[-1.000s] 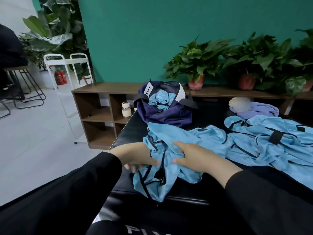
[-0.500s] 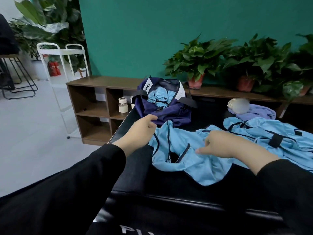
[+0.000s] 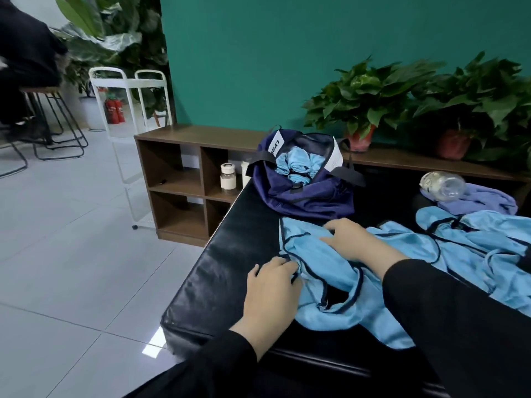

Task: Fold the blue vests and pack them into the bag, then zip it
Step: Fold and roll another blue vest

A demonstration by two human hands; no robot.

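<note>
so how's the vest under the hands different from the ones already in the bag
The vest under the hands lies spread and rumpled on the black bench; the vests in the bag are rolled into tight bundles. The spread vest shows its dark trim and an open armhole; the rolled ones show almost none. The left hand and right hand rest on the first; nothing touches the packed ones. Both are the same light blue fabric.

Light blue vest (image 3: pixel 324 262) with dark trim, navy bag (image 3: pixel 304 193), black bench (image 3: pixel 227 271)
</note>
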